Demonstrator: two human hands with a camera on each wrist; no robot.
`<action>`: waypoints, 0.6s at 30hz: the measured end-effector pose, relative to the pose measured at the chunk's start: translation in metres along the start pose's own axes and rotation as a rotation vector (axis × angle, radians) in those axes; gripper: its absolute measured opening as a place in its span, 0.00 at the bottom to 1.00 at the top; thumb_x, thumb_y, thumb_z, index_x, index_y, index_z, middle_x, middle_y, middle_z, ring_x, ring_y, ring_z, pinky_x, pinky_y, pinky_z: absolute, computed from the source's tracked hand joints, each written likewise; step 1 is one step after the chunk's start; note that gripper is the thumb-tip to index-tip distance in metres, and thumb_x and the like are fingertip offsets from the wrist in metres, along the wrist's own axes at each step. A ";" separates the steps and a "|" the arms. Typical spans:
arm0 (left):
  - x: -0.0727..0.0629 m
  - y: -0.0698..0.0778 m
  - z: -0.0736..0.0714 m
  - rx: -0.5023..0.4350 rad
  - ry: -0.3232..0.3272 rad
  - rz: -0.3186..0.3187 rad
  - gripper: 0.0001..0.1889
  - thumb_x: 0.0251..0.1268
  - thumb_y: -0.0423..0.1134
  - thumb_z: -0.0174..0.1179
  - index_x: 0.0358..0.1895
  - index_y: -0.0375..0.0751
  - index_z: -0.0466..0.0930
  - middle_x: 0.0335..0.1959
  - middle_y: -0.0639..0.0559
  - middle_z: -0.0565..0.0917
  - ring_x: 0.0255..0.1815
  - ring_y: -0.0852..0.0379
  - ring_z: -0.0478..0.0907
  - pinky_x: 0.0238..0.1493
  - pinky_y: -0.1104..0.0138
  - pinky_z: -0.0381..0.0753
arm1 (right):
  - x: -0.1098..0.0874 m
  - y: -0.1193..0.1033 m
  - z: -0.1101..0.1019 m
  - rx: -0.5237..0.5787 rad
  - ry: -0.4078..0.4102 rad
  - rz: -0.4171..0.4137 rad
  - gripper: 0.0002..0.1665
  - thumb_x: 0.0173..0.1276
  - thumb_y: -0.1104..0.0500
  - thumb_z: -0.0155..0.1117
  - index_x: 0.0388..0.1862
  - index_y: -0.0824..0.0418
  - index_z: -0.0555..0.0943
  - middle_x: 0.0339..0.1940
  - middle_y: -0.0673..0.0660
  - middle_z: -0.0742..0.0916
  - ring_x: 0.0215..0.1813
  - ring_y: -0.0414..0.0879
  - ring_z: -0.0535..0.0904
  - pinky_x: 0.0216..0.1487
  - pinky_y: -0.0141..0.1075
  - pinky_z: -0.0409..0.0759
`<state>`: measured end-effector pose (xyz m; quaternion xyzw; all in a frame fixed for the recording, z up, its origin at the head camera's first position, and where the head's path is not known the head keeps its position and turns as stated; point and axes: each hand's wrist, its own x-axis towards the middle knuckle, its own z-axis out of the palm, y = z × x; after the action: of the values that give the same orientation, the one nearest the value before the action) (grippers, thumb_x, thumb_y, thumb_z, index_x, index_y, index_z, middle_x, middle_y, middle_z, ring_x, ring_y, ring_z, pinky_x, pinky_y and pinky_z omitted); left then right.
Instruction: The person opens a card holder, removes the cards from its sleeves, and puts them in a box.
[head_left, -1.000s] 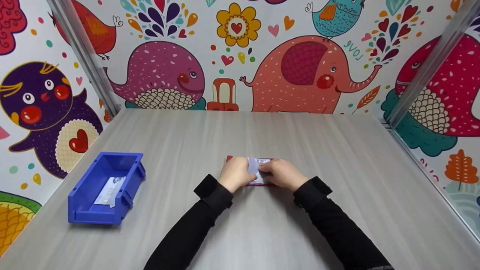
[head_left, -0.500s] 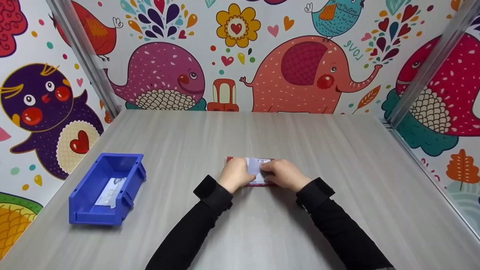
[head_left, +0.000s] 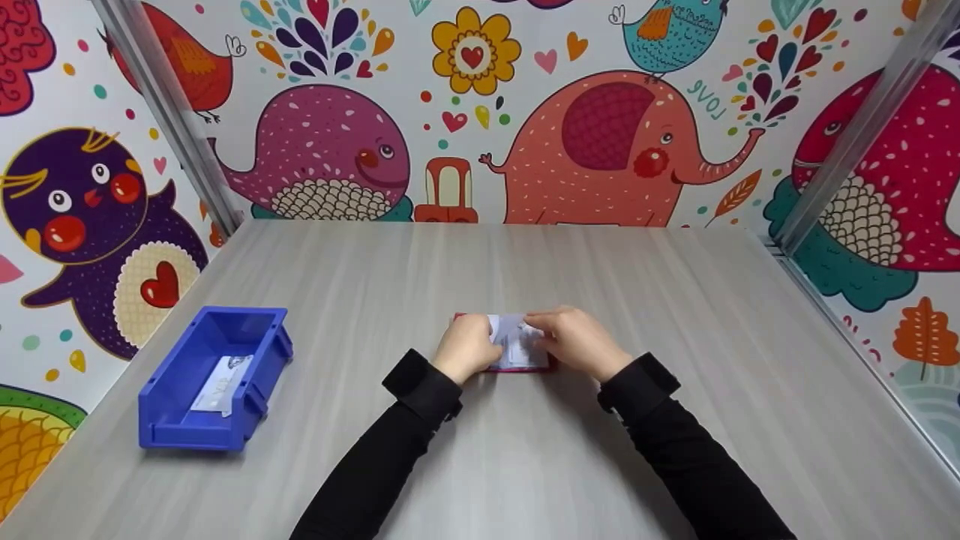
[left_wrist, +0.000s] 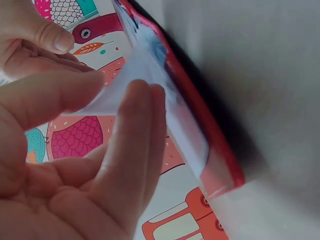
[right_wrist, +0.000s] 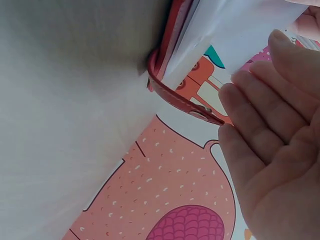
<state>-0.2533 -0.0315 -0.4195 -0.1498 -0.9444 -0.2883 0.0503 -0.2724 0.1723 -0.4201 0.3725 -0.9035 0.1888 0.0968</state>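
Note:
A small red card holder (head_left: 517, 370) with clear plastic sleeves lies on the table at mid-view, opened out between both hands. My left hand (head_left: 465, 346) is at its left side. In the left wrist view, a translucent sleeve page (left_wrist: 132, 75) stands bent up between the thumb and fingers of that hand. My right hand (head_left: 577, 341) is at the holder's right side, its fingers loosely extended. Close to those fingers, a red strap with a metal snap (right_wrist: 185, 102) sticks out from the holder in the right wrist view.
A blue plastic bin (head_left: 157, 401) stands at the left of the table (head_left: 360, 292), with a white printed card (head_left: 221, 386) inside. Behind the table rises a wall (head_left: 480, 135) of cartoon animals, with metal posts at the corners.
My right hand has shifted slightly right and its fingers have spread from the sleeves. More of the open pages shows between the hands. My left hand has moved only a little.

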 end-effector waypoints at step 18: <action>0.003 -0.011 -0.008 -0.032 -0.015 -0.135 0.17 0.50 0.28 0.60 0.14 0.44 0.62 0.15 0.53 0.64 0.20 0.54 0.64 0.24 0.65 0.65 | -0.001 0.004 0.003 0.043 -0.022 0.109 0.22 0.61 0.68 0.72 0.55 0.68 0.83 0.53 0.62 0.86 0.52 0.56 0.82 0.54 0.49 0.79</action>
<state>-0.2596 -0.0440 -0.4177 -0.0890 -0.9480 -0.3050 0.0211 -0.2750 0.1746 -0.4238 0.3268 -0.9191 0.2091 0.0684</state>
